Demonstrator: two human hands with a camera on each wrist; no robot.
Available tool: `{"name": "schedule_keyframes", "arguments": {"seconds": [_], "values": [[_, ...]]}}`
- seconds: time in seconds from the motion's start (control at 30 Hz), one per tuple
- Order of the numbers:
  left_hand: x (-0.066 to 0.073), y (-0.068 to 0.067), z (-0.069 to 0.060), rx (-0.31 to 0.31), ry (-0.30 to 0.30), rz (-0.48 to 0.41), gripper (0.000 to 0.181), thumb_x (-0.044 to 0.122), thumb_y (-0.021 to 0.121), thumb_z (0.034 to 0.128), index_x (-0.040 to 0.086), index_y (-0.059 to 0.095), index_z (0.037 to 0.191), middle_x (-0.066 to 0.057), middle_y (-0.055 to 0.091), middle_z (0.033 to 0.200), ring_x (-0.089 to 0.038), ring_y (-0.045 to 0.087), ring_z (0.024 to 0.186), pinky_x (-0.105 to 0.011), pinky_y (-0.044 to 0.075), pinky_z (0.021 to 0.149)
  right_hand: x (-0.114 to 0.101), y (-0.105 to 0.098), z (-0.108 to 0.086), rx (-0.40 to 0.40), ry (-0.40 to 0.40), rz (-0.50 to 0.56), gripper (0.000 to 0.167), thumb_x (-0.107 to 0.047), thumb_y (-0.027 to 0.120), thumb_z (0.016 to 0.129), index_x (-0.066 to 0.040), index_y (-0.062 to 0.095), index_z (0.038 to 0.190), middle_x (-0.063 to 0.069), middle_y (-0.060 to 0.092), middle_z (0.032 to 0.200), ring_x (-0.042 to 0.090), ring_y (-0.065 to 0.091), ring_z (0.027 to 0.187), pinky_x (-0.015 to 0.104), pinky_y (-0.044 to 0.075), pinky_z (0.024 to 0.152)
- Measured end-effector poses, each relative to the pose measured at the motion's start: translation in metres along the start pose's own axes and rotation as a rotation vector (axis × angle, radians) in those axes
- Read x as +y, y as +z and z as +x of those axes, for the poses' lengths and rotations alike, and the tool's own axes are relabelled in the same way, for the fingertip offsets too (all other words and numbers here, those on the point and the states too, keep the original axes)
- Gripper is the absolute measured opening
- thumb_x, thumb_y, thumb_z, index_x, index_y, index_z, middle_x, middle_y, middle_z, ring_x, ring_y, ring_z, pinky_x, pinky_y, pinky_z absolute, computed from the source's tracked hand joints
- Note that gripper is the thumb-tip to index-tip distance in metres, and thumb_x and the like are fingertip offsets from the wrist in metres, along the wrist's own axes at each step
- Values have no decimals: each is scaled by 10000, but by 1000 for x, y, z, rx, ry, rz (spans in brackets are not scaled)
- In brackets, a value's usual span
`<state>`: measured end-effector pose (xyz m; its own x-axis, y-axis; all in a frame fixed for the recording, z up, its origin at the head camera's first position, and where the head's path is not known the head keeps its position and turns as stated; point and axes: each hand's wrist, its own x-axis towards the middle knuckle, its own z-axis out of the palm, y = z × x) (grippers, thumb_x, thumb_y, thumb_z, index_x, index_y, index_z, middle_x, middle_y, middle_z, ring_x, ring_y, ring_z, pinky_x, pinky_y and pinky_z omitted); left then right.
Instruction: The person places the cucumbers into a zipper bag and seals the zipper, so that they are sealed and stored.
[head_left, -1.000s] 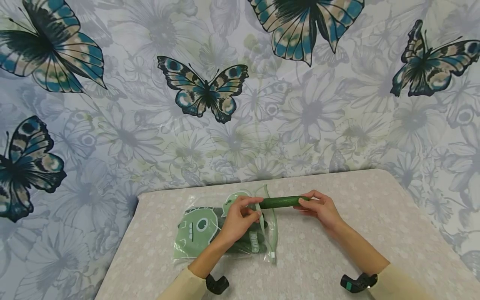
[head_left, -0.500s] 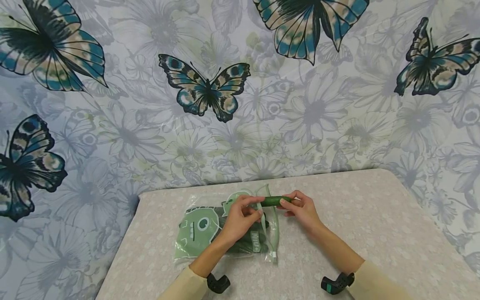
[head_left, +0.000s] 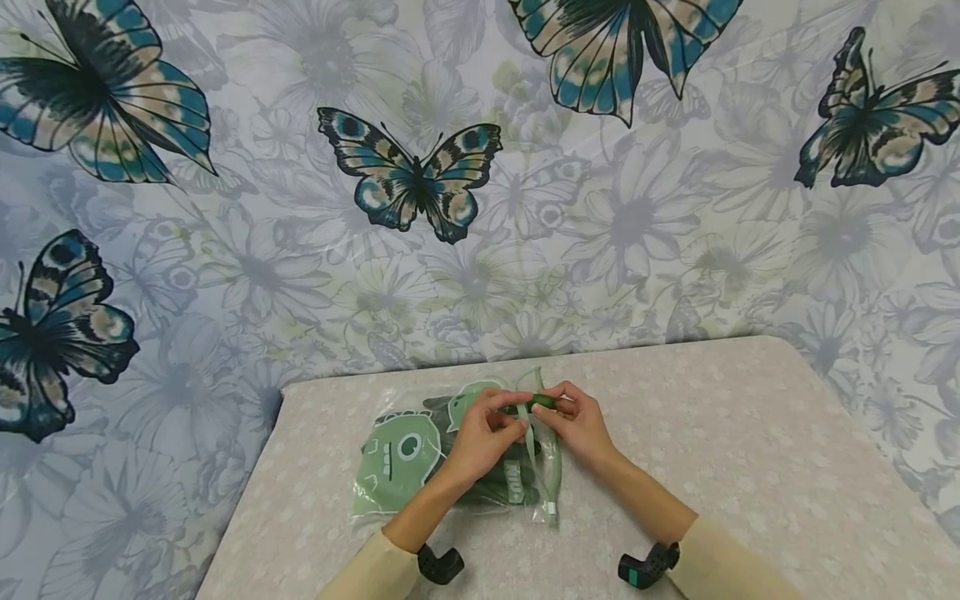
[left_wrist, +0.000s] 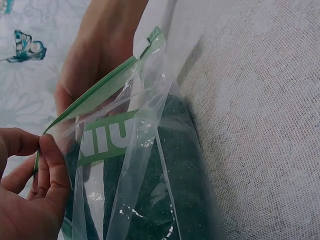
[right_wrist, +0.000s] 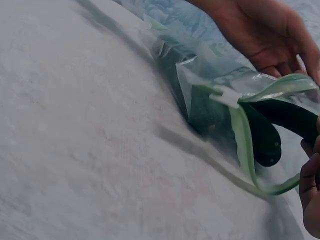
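A clear zip bag (head_left: pixel 405 483) with green cartoon print and a green slider edge lies on the table, its mouth facing right. Several dark green cucumbers (right_wrist: pixel 265 145) lie inside it. My left hand (head_left: pixel 483 433) pinches the rim of the bag's mouth between thumb and fingers, as the left wrist view also shows. At the opening, my right hand (head_left: pixel 577 421) grips the end of another cucumber (right_wrist: pixel 287 115), most of which is inside the bag. The right fingers (right_wrist: pixel 310 180) are partly cut off at the edge of the right wrist view.
The table (head_left: pixel 720 433) has a pale patterned cloth. Behind it hangs a floral backdrop (head_left: pixel 622 250) with large butterflies. A white slider (right_wrist: pixel 225 96) sits at the near end of the bag's green rim.
My right hand has moved left, pushing the cucumber through the mouth into the bag, so only its end shows outside. The left hand has kept its pinch on the rim.
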<state>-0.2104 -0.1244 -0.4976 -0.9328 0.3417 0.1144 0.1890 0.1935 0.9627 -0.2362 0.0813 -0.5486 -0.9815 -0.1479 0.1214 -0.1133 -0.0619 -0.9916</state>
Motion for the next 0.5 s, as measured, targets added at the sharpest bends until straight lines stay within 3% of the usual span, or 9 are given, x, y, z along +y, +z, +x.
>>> {"name": "schedule_keyframes", "arguments": {"seconds": [0.13, 0.27, 0.37, 0.5], "values": [[-2, 0, 0, -5, 0, -10, 394, 84, 695, 1040, 69, 684, 1433, -240, 481, 1351, -56, 719, 810, -212, 544, 724, 6, -4, 4, 12, -38, -163, 270, -222, 829, 967, -115, 764, 1205, 103, 822, 1043, 45, 559, 611, 207, 488, 612], [-3, -1, -1, -6, 1, -7, 404, 84, 692, 1044, 48, 672, 1446, -235, 486, 1361, -49, 718, 806, -211, 540, 722, 9, -11, 7, 27, -57, -404, 283, -361, 861, 929, -223, 824, 1173, 15, 807, 971, 62, 703, 754, 226, 565, 727], [-2, -1, -1, -3, 5, 0, 409, 83, 695, 1041, 51, 672, 1448, -227, 495, 1360, -46, 718, 803, -210, 539, 719, 9, -14, 7, -14, -74, -488, 329, -359, 820, 969, -177, 814, 1242, 15, 803, 992, 73, 731, 831, 235, 587, 775], [0, -2, 0, -6, 5, 4, 406, 93, 698, 1041, 68, 678, 1446, -216, 498, 1362, -48, 717, 808, -213, 535, 718, 6, -15, 5, -90, -83, -473, 351, -253, 679, 1077, -97, 732, 1386, 78, 802, 1132, 136, 770, 920, 246, 605, 825]]}}
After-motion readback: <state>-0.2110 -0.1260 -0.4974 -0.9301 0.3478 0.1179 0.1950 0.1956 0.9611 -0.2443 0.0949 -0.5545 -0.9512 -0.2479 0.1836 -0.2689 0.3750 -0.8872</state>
